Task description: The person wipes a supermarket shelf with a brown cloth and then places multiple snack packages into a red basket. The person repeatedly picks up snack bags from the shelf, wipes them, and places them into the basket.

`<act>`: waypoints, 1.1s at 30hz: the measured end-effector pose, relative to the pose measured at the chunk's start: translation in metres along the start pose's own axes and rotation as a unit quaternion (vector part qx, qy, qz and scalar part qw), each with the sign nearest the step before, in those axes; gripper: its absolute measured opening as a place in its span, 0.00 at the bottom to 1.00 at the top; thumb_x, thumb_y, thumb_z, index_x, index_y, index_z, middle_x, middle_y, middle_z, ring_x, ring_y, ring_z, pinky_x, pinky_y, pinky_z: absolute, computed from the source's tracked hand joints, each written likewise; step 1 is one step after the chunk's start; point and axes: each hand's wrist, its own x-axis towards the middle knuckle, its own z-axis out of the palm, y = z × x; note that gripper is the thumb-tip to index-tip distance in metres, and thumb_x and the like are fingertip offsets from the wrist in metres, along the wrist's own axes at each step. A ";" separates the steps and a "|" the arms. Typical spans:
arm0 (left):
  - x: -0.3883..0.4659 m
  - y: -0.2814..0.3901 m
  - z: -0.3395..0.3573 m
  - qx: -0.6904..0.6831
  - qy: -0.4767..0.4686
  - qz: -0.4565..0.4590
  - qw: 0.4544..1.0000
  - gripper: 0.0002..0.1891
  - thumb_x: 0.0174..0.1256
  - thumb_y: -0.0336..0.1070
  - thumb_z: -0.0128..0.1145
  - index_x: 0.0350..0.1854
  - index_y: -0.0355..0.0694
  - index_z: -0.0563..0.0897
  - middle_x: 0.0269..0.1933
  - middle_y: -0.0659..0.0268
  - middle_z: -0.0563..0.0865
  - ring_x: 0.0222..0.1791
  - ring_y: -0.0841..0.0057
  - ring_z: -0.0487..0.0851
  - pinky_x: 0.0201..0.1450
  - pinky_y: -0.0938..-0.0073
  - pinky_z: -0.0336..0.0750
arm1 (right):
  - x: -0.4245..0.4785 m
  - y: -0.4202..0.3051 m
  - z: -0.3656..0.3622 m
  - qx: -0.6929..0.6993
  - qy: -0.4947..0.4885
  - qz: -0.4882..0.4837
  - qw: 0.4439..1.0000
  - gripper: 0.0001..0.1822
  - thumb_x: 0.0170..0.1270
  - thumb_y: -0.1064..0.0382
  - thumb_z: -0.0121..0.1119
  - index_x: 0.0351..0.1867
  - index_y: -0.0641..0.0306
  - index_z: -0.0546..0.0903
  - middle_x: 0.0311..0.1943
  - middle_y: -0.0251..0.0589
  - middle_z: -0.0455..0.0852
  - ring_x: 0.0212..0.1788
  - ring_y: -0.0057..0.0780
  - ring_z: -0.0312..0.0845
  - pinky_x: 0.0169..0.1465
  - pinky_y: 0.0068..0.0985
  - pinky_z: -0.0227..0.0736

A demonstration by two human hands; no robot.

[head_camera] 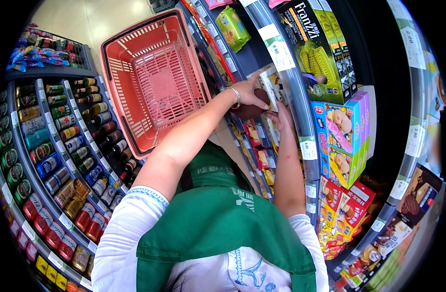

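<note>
My left hand point(249, 95), with a bangle at the wrist, grips a white and brown snack box point(268, 85) at the edge of a mid-height shelf. Its thumb lies over the dark brown part and one finger stretches along the top. My right hand point(281, 117) holds the lower end of the same box, fingers curled by the thumb of the left. Part of the box is hidden behind both hands. Right beside it runs the shelf's price-tag rail point(281, 58). A green snack packet point(233, 28) lies on the shelf further up.
A red plastic shopping basket point(157, 78) with nothing in it stands at left. Shelves of cans point(55, 175) and bottles point(102, 107) line the left side. Matcha cookie boxes point(321, 54), blue biscuit boxes point(338, 124) and red snack packs point(349, 208) fill the right shelf.
</note>
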 end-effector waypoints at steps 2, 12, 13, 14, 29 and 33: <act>0.001 -0.002 0.004 0.003 0.020 0.012 1.000 0.69 0.32 0.62 0.73 0.72 0.38 0.39 0.63 0.40 0.68 0.64 0.54 0.68 0.65 0.72 0.62 | 0.000 -0.005 0.000 0.021 -0.015 0.008 1.000 0.19 0.64 0.56 0.52 0.52 0.66 0.74 0.45 0.44 0.80 0.41 0.31 0.80 0.35 0.30 0.81; -0.067 0.039 -0.007 -0.030 0.038 0.083 0.995 0.62 0.41 0.55 0.73 0.73 0.47 0.40 0.46 0.47 0.81 0.46 0.59 0.81 0.50 0.70 0.71 | -0.025 -0.010 -0.004 0.069 0.075 -0.083 0.991 0.21 0.67 0.62 0.46 0.61 0.59 0.66 0.54 0.40 0.76 0.47 0.32 0.80 0.38 0.25 0.79; -0.081 0.036 -0.010 -0.048 0.043 0.086 0.994 0.62 0.41 0.54 0.73 0.73 0.49 0.40 0.45 0.48 0.81 0.44 0.60 0.82 0.49 0.70 0.72 | -0.052 -0.020 0.010 0.073 0.052 -0.095 0.992 0.22 0.66 0.63 0.46 0.62 0.59 0.66 0.54 0.40 0.76 0.48 0.32 0.79 0.38 0.26 0.78; -0.094 0.032 -0.011 -0.075 0.037 0.074 0.994 0.61 0.41 0.53 0.73 0.73 0.50 0.41 0.44 0.48 0.82 0.45 0.62 0.81 0.49 0.70 0.72 | -0.083 -0.031 0.023 0.079 0.033 -0.104 0.991 0.23 0.65 0.64 0.46 0.63 0.59 0.65 0.54 0.40 0.75 0.48 0.31 0.79 0.39 0.26 0.78; -0.308 -0.068 -0.017 -0.231 0.185 -0.001 0.955 0.59 0.45 0.41 0.74 0.73 0.48 0.41 0.70 0.49 0.56 0.64 0.59 0.69 0.64 0.62 0.64 | -0.177 0.043 0.165 -0.005 -0.251 -0.127 0.960 0.29 0.55 0.77 0.46 0.63 0.67 0.64 0.50 0.39 0.78 0.48 0.24 0.77 0.47 0.19 0.74; -0.314 -0.084 -0.032 -0.325 0.236 -0.037 0.915 0.59 0.48 0.34 0.72 0.73 0.45 0.36 0.64 0.49 0.67 0.59 0.69 0.74 0.60 0.68 0.67 | -0.143 0.044 0.224 -0.048 -0.293 -0.247 0.923 0.30 0.52 0.77 0.47 0.62 0.70 0.64 0.50 0.45 0.79 0.50 0.28 0.76 0.54 0.22 0.68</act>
